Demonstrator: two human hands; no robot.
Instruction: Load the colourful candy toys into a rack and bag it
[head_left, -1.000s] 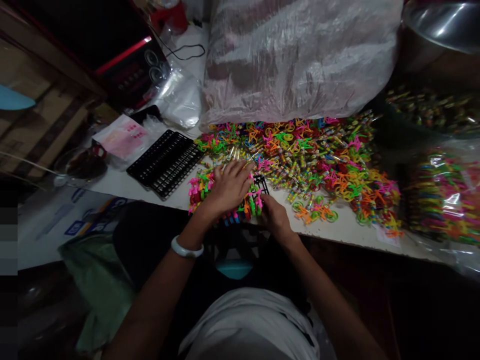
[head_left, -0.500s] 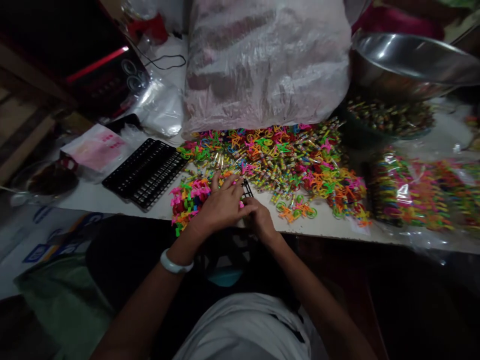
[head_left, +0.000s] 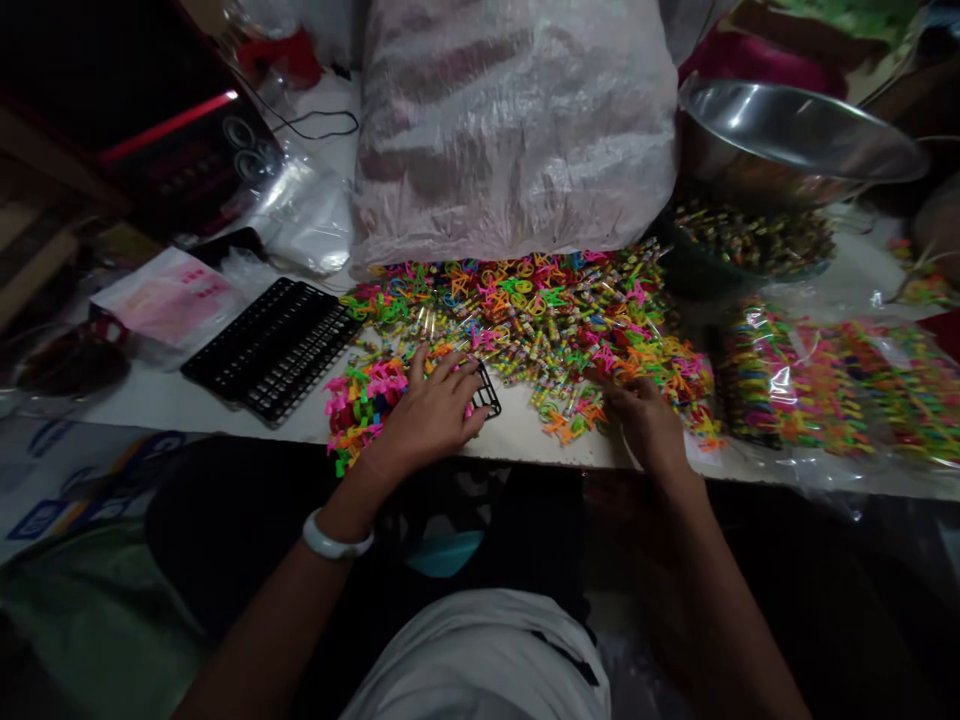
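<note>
my left hand (head_left: pixel 433 415) lies flat, fingers spread, palm down on the black grid tray (head_left: pixel 486 388) w/ coloured toy pieces (head_left: pixel 360 398) seated in it; it pins the tray at the table edge (head_left: pixel 525 440), grips nothing. my right hand (head_left: pixel 645 420) is out in the loose pile of plastic bikes (head_left: pixel 570 320), fingers half curled over the pieces; blur, so cannot tell if it has one pinched. a spare black tray (head_left: pixel 274 345) sits well to the left. risks, as i judge them: tray overhangs near the edge, so easing left-hand pressure could tip it and shed seated pieces. bikes interlock, so a pull may drag several off the edge.
</note>
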